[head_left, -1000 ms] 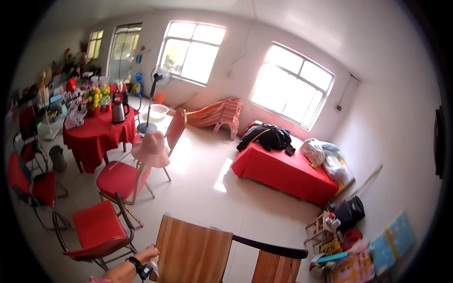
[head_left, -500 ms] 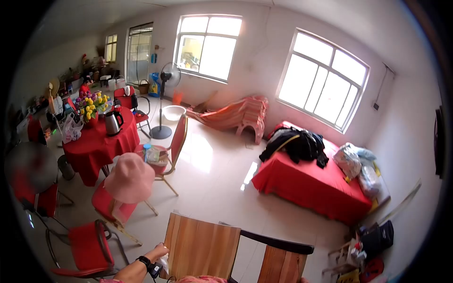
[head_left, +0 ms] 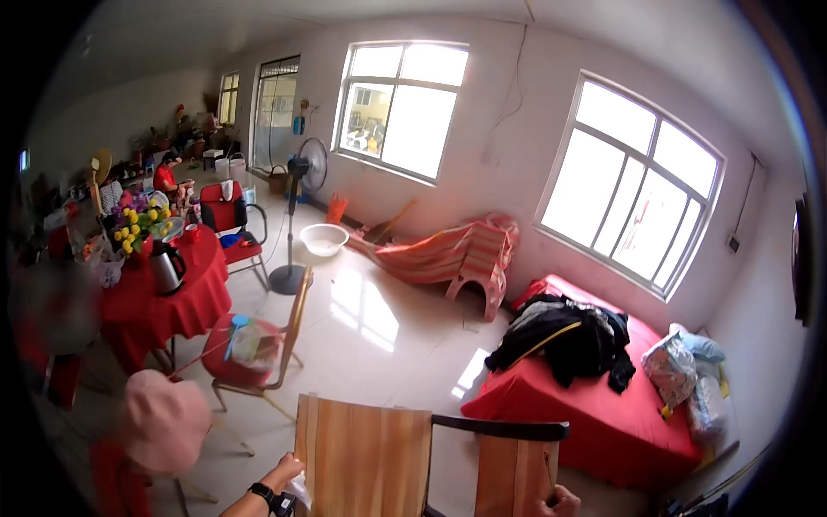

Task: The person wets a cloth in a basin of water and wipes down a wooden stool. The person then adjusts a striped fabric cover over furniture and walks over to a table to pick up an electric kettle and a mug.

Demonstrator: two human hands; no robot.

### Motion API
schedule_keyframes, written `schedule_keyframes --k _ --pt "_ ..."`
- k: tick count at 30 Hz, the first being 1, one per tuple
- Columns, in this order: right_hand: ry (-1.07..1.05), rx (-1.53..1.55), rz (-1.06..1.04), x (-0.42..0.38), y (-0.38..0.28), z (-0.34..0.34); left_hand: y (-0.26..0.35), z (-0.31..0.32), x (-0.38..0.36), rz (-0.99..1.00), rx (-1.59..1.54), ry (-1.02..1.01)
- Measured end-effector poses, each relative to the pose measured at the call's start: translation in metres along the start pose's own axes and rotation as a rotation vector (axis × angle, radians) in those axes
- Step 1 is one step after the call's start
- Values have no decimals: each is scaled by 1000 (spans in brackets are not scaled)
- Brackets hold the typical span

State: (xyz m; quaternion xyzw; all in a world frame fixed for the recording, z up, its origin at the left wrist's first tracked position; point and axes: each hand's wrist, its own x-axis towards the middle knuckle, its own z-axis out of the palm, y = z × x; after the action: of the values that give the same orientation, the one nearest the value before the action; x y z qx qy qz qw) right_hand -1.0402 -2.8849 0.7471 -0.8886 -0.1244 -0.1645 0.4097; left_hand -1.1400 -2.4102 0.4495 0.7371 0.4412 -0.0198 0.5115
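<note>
While daylight floods two windows (head_left: 405,112) across the room, we face a broad wood-grained panel (head_left: 366,457) at the bottom centre of the head view, with a dark bar (head_left: 500,426) reaching from its right side above a narrower panel (head_left: 508,470) of similar grain. They look to us like parts of one chair, though the lower portion is out of frame. Our left grip (head_left: 282,470) meets the broad panel's left edge, its fingers curled around a soft-looking white wad (head_left: 299,489), cloth or tissue, we cannot tell which. Our right grip (head_left: 564,501) shows only partly, beside the narrower panel's lower right edge; we cannot tell whether it is clamped on the wood.

We judge the panels stiff, fairly heavy and hard to break, their smooth faces perhaps slippery under a bare palm. The side edges and the dark bar seem the surest holds, one grip per side; the wad, light and limp, needs only a pinch at its folds.

To our left, a pink hat (head_left: 164,422) sits near a red chair (head_left: 220,370), and a metal kettle (head_left: 166,267) stands on a red-clothed tabletop (head_left: 202,289). To our right, black garments (head_left: 573,340) lie heaped on a red-draped platform (head_left: 586,422).
</note>
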Motion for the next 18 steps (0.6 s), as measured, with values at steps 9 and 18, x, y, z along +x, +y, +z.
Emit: schedule_keyframes --k 9,18 --pt "-129 133 78 212 33 58 130 35 107 -192 48 -122" --pt "-249 309 69 427 136 158 282 80 240 -174 -12 113"
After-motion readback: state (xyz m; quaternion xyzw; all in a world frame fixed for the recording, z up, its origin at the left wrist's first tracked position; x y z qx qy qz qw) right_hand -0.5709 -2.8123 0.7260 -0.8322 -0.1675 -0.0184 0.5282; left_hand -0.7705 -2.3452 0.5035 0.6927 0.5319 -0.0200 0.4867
